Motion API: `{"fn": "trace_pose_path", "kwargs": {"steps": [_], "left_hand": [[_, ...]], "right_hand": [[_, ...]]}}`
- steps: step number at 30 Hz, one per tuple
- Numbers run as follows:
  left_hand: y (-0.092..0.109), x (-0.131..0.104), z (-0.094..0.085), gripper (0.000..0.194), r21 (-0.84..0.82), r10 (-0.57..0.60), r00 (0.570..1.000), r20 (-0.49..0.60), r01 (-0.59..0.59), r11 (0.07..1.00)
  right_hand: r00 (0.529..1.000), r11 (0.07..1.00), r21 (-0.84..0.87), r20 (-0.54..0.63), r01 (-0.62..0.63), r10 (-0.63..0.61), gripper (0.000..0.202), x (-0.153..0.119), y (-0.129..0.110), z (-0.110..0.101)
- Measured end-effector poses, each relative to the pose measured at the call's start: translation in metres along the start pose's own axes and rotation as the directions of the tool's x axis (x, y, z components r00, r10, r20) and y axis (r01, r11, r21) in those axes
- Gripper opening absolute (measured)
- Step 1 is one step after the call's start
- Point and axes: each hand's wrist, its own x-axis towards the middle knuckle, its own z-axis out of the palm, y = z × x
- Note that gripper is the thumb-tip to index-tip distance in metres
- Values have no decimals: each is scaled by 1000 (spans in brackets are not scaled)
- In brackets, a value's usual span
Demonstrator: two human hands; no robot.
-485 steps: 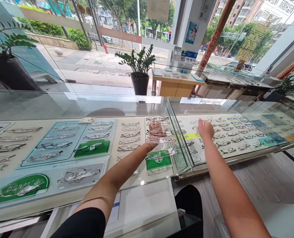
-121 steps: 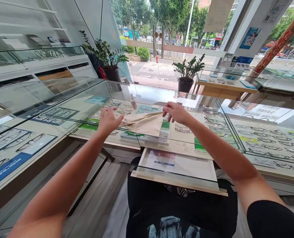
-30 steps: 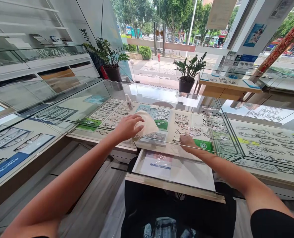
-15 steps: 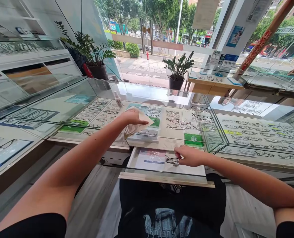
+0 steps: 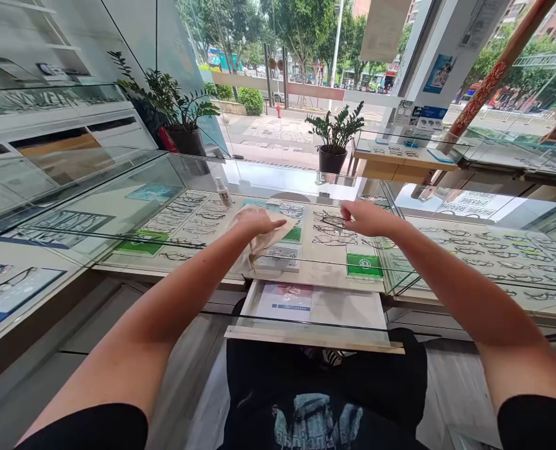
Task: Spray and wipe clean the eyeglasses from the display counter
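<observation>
My left hand [image 5: 254,222] is closed on a pale cloth [image 5: 271,239] above the glass counter [image 5: 259,170]. Part of the cloth hangs below the fingers. To its right, my right hand [image 5: 365,217] pinches a pair of dark-framed glasses [image 5: 330,220] over the counter top. Through the glass, rows of spectacles show beneath both hands. A small spray bottle [image 5: 223,192] stands on the glass beyond my left hand.
An open drawer [image 5: 306,337] with papers in it juts out at my lap. Green cards [image 5: 365,264] lie inside the case. Potted plants [image 5: 333,159] stand past the counter, before the window. More glasses fill the right-hand case [image 5: 484,250].
My right hand has risen from over the drawer to above the counter top, carrying the dark-framed glasses. My left hand and the cloth have shifted slightly, and the cloth hangs differently.
</observation>
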Motion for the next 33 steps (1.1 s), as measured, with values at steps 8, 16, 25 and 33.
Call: {"fn": "trace_pose_path", "kwargs": {"steps": [8, 16, 25, 33], "left_hand": [[-68, -49, 11, 72, 26, 128, 987, -94, -126, 992], [-106, -72, 37, 77, -11, 96, 991, -89, -98, 995], [-104, -97, 35, 79, 19, 45, 997, -69, -44, 999], [-107, -99, 28, 85, 27, 64, 997, -36, -63, 998]], "right_hand": [[996, 988, -141, -59, -68, 60, 15, 90, 30, 33], [997, 984, -170, -66, -50, 40, 18, 119, 39, 64], [998, 990, -140, -60, -28, 19, 16, 122, 33, 76], [999, 991, -134, -38, -31, 26, 16, 123, 37, 78]]}}
